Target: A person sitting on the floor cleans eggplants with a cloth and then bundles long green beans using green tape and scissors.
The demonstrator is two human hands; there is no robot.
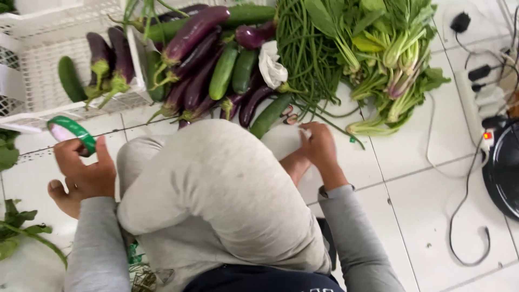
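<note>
White tile floor (411, 178) carries, from the far right leftward, leafy greens (397, 48), a long-bean bundle (303, 48) lying near-to-far, and a pile of eggplants (194, 32) and cucumbers (224, 70) beside a white crate (32, 32) at far left. Left hand (84, 170), over the knee (216, 184), is curled shut on a green tape roll (73, 130), ring tilted, its opening facing up-left. Right hand (319, 146) rests low by the bean ends, fingers bent; whether it holds anything, cannot tell.

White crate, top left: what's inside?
The white crate holds two purple eggplants and one cucumber. Its upper part runs out of frame, so anything there is unseen.
</note>
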